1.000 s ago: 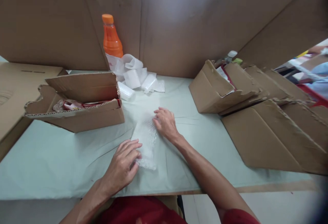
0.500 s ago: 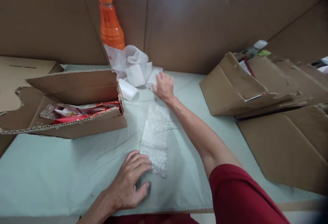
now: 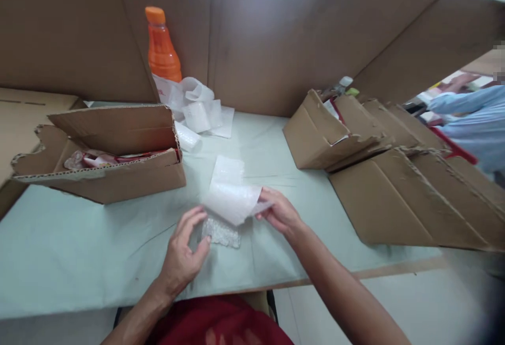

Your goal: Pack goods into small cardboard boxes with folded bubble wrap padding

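Note:
A strip of bubble wrap (image 3: 221, 232) lies on the pale green table cover (image 3: 79, 245) in front of me. My right hand (image 3: 281, 212) pinches a white sheet (image 3: 231, 200) by its edge and holds it over the bubble wrap. My left hand (image 3: 184, 250) hovers at the near left end of the bubble wrap, fingers spread and curved, touching the sheet's lower edge. A heap of white sheets (image 3: 199, 108) lies at the back beside an orange bottle (image 3: 161, 48).
An open cardboard box (image 3: 106, 176) with red and white packets stands at the left. Torn cardboard boxes (image 3: 355, 134) and flat cardboard (image 3: 414, 203) fill the right. Cardboard walls (image 3: 276, 34) enclose the back. Another person in a light blue sleeve (image 3: 469, 124) is at the far right.
My right hand reached to the white heap at the back, then came back holding a white sheet over the bubble wrap. My left hand lifted off the bubble wrap's end.

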### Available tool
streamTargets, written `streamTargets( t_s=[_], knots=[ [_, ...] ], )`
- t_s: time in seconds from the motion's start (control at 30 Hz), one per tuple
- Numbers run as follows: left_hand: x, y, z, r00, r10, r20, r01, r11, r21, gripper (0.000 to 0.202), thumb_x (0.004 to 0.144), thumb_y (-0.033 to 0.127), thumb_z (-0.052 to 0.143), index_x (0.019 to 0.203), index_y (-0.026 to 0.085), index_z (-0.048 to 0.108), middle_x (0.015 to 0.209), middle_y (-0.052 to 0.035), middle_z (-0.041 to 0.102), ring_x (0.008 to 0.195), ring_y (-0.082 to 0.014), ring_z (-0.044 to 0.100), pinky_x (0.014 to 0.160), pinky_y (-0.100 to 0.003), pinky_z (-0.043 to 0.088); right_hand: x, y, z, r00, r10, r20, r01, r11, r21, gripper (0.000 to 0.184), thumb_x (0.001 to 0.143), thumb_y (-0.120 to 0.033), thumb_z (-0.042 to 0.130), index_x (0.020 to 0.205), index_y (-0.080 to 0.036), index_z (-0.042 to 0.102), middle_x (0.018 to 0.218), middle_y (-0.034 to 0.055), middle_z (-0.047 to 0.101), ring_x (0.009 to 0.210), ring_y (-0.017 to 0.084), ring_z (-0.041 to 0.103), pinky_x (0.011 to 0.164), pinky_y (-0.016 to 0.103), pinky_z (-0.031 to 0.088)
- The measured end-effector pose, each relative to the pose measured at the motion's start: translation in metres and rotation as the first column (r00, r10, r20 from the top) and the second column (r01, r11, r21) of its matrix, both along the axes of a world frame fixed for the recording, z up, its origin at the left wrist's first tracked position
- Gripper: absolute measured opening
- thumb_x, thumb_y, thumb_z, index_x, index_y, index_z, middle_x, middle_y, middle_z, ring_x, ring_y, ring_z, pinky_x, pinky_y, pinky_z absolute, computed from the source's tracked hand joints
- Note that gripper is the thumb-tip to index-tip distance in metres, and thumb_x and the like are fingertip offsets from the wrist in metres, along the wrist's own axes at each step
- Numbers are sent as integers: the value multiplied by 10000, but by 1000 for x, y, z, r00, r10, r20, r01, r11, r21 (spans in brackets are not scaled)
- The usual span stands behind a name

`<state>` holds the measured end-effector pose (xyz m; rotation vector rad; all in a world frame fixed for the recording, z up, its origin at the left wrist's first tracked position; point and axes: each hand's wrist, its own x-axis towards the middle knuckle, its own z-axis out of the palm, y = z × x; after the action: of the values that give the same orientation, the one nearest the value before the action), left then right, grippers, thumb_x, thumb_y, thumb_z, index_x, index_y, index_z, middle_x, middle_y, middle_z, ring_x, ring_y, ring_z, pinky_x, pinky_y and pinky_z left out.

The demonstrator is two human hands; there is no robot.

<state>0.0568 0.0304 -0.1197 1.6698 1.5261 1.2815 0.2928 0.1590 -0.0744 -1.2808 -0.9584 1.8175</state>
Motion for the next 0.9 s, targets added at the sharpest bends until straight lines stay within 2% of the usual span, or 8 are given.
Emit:
streamTargets(
  t_s=[0.1,0.2,0.3,0.47,0.57,0.63,0.77,0.9],
  knots=[
    [-1,-7,8,986,88,145,-78,994,-74,675,863,293,640,1496,237,412,1570,-143,435,1436,-325,436,1169,-512,371,3,-46,8,996,78,-51,-79,997,-14,263,709,-387,799,779,-177,658,626,-23,597,491,99,524,412,212,437],
    [2,-17,16,940,-60,335,125,977,-174,798,844,338,668,1559,252,325,1566,-127,451,1455,-320,401,1200,-486,303,11,-66,22,989,145,10,-145,979,143,240,778,-407,767,824,-183,696,685,-11,646,545,92,541,500,213,442],
    [12,-30,21,823,-109,557,344,877,-336,796,888,335,653,1582,238,276,1204,-91,686,1094,-222,635,989,-360,459,20,-68,31,972,106,208,-180,909,376,170,843,-363,690,882,-204,735,792,15,712,662,127,612,603,242,468],
    [20,-40,37,551,49,833,473,804,-359,824,852,365,752,1552,243,337,799,24,623,637,-94,549,627,-216,419,35,-56,34,821,-36,570,-367,731,575,209,876,-270,569,952,-233,760,967,38,769,917,203,686,831,323,500],
    [19,-22,60,404,130,905,517,784,-344,725,771,360,811,1421,220,523,877,-16,665,674,-107,605,636,-222,469,40,-47,28,766,68,639,-446,773,452,201,853,-279,561,922,-223,741,807,15,738,715,167,633,661,281,464],
    [21,4,75,363,97,927,466,843,-271,668,748,355,795,1368,237,576,1121,-69,690,929,-175,683,806,-275,537,40,-37,20,799,154,581,-426,827,367,174,826,-318,586,859,-202,710,702,0,678,620,143,570,583,257,417],
    [30,59,73,548,-154,822,316,948,-33,848,757,374,724,1531,362,379,1626,-65,386,1431,-306,472,1111,-451,458,31,4,-4,892,100,441,-253,919,302,302,763,-487,613,766,-185,623,633,0,614,552,133,527,535,254,414],
    [31,71,27,889,-258,379,320,941,-111,729,810,298,675,1504,279,453,1636,-133,379,1480,-356,409,1165,-561,393,32,77,-19,818,-58,572,-182,917,355,321,706,-517,610,666,-200,585,560,-4,563,554,154,517,543,280,418]
  ],
)
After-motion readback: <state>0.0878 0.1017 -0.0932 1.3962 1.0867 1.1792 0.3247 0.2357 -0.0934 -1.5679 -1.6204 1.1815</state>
